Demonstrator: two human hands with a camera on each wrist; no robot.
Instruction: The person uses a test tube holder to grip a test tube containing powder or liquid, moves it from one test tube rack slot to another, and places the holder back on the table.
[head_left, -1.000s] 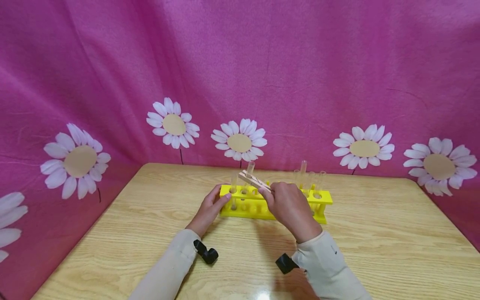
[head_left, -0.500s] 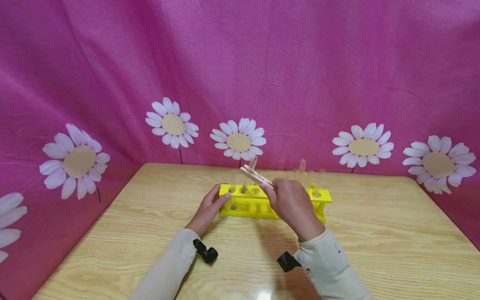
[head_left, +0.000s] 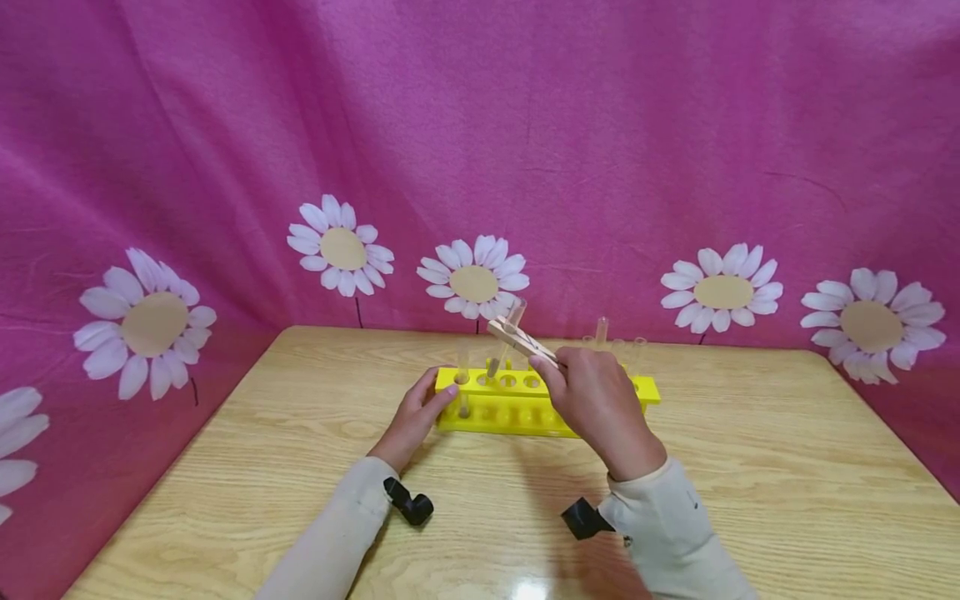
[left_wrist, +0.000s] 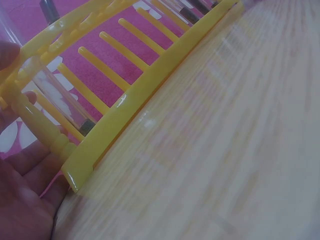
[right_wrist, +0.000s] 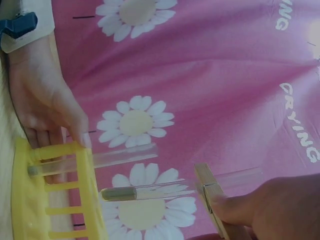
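Note:
My left hand (head_left: 408, 421) grips the left end of a yellow test tube rack (head_left: 510, 427), its thumb on the top rail. In my right hand (head_left: 600, 408) is a wooden test tube clamp (right_wrist: 210, 192), pinched by the thumb and fingers. The clamp's tip grips a clear test tube (right_wrist: 155, 192) with dark matter at its rounded bottom. In the right wrist view that bottom is just clear of the rack's top rail; the tube leans right in the head view. Another test tube (head_left: 463, 400) stands in the rack's leftmost hole, beside my left thumb.
Several more test tubes (head_left: 602, 333) stand at the rack's right end, partly behind my right hand. Drying pegs (left_wrist: 90, 67) rise from the rack's base. A wooden table (head_left: 315, 383) lies beneath, with a pink flowered cloth (head_left: 600, 167) hanging behind.
My right hand has moved up and slightly right, lifting the clamped test tube out of its hole in the rack and tilting it. My left hand keeps its hold on the rack.

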